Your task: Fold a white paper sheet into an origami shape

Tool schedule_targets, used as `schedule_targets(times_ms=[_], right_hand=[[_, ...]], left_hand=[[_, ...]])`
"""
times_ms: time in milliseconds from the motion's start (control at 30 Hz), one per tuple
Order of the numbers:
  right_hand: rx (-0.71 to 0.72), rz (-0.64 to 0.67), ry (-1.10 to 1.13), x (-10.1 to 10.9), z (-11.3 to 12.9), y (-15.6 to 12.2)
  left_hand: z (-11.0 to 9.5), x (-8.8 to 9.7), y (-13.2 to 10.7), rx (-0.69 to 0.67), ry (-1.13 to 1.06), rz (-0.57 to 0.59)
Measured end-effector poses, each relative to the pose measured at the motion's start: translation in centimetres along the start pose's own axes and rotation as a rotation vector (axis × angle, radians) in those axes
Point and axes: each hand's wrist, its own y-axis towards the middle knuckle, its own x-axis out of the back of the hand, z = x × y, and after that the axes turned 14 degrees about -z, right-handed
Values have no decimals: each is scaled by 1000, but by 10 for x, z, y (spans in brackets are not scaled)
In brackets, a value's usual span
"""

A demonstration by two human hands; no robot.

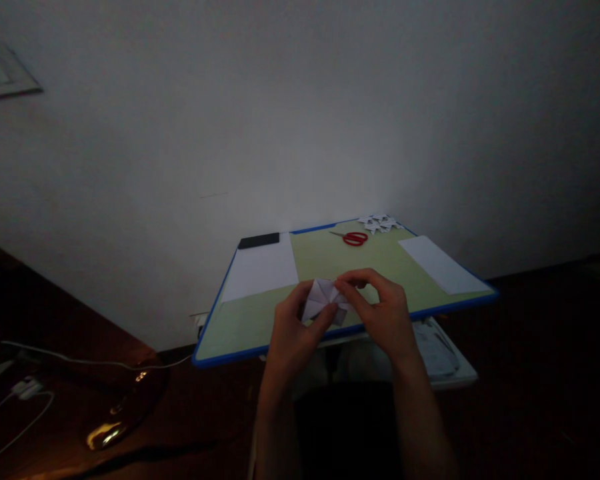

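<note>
A small piece of folded white paper (pixel 321 293) with crease lines is held up near the table's front edge. My left hand (pixel 295 327) grips its left side, the thumb pressed over the front of the paper. On the other side, my right hand (pixel 380 303) pinches the upper right part between thumb and index finger. Both hands are closed on the same paper. Some of its lower and right edges are hidden by the fingers.
The green tabletop (pixel 325 257) has a blue rim. Red-handled scissors (pixel 355 238) lie at the back, beside several folded paper pieces (pixel 380 223). White sheets (pixel 260 270) lie left and right (pixel 443 265), with a dark flat object (pixel 259 241) at back left. A drawer (pixel 437 350) sits below.
</note>
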Motion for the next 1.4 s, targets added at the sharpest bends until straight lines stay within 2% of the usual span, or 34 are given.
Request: schedule_targets(times_ms=[133, 367, 667, 900, 1200, 1400], right_hand=[[-2, -7, -4, 0, 0, -1], [-46, -25, 18, -1, 1, -2], [-120, -20, 65, 0, -4, -3], [-11, -32, 10, 1, -4, -2], [137, -6, -23, 2, -1, -1], [2, 50, 53, 5, -1, -2]], left_hand=[[-1, -4, -2, -50, 35, -62], [0, -5, -4, -28, 6, -110], [-2, -4, -3, 14, 9, -114], [-5, -1, -5, 15, -17, 32], [3, -4, -4, -4, 38, -19], [3, -1, -5, 8, -5, -25]])
